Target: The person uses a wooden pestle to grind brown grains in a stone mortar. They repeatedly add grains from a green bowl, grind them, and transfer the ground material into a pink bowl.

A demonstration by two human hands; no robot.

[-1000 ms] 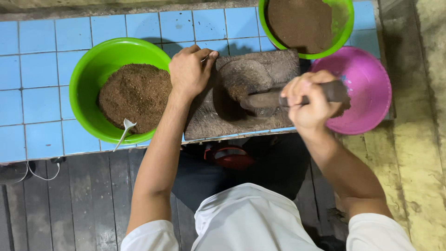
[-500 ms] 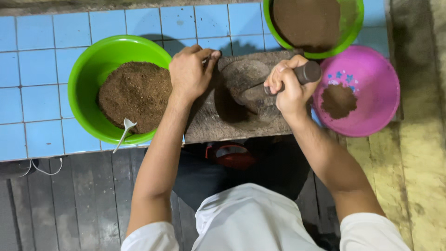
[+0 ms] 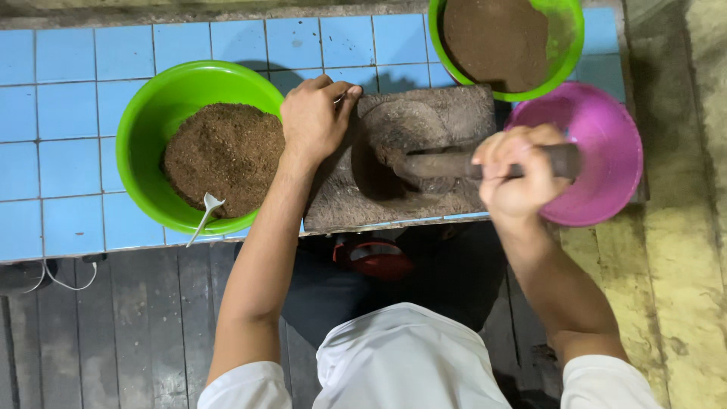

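Observation:
A grey stone mortar block (image 3: 439,113) sits on the blue tiled counter (image 3: 68,113). My left hand (image 3: 314,121) rests on the mortar's left edge, fingers curled over a small metal piece. My right hand (image 3: 519,178) grips a dark stone pestle (image 3: 439,163) that lies nearly flat, its tip in the mortar's hollow. The hand is over the left side of a pink bowl (image 3: 598,151).
A green bowl (image 3: 151,121) with coarse brown powder and a white spoon (image 3: 204,216) stands left of the mortar. A second green bowl (image 3: 564,45) of finer brown powder is at the back right. A red object (image 3: 375,257) lies below the counter edge.
My right hand has drawn the pestle back to the right, over the pink bowl, after pushing it left into the mortar. The left hand has stayed on the mortar's edge.

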